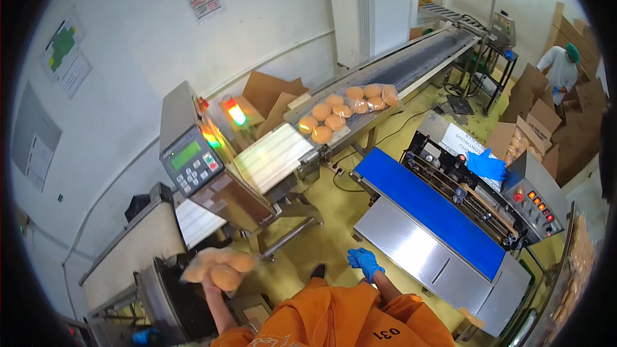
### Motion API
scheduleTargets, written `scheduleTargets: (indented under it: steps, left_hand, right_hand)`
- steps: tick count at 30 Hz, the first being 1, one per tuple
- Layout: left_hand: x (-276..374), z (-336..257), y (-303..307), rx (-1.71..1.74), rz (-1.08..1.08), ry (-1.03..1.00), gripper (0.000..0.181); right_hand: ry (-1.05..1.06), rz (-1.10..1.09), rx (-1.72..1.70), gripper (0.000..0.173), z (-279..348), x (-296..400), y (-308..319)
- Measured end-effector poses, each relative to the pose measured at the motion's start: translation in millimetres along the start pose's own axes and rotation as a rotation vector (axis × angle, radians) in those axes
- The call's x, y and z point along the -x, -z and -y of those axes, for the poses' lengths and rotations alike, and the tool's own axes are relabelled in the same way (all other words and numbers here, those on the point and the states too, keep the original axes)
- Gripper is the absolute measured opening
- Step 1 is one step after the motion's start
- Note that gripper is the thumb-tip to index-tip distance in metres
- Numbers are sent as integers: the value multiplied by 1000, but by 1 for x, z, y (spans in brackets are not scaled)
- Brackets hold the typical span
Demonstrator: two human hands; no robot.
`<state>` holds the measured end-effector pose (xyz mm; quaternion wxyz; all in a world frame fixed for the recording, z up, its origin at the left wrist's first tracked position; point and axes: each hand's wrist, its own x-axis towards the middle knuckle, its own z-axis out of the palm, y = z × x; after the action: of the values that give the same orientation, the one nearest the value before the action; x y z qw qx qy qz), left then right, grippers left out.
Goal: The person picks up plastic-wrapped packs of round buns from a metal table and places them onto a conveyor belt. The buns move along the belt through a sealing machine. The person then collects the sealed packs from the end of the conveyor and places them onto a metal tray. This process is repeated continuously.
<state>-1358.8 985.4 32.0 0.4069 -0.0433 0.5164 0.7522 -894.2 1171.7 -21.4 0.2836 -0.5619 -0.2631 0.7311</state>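
Note:
My left hand point(210, 285) is bare and grips a clear plastic bag of round buns point(225, 272), blurred, above the dark end of the lower-left conveyor point(185, 299). Most of its fingers are hidden by the bag. My right hand point(365, 262), in a blue glove, hangs before my body over the yellow floor. Its fingers are curled, and nothing shows in them. Nearest to it is the steel front plate of a continuous band sealer point(405, 231) with a blue belt point(424, 212). Two bags of buns point(332, 112) lie on the belt conveyor ahead.
A metal detector point(193, 159) with a keypad and a lit signal lamp point(236, 113) straddles the line. Blue gloves point(486, 165) rest on the sealer. A co-worker point(561, 72) stands among cardboard boxes point(528, 91) at far right. A cable point(400, 125) runs across the floor.

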Motion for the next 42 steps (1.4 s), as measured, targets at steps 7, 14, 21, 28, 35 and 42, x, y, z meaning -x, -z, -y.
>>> scheduleTargets:
  steps: [7,14,21,28,35,42]
  left_hand:
    - [-148,-89,-43,35,1,-369,25]
    - [-203,39,-40,96,-163,589,34]
    - [-112,178,-34,-764,418,946,31]
    - [-21,234,-106,-1291,932,747,29]
    - [78,277,-131,-1145,937,657,29]
    - [204,343,-114,-1470,1426,619,30]
  right_hand:
    - [-8,-104,4,17,-38,-22,-50]
    - [-30,-166,-87,20,-67,-6,-71]
    - [-44,-419,-383,11,-139,18,-25]
    - [-287,-318,1344,19,-286,112,70]
    - [-331,-514,1084,22,-327,238,85]
    - [-351,-555,1163,21,-377,323,124]
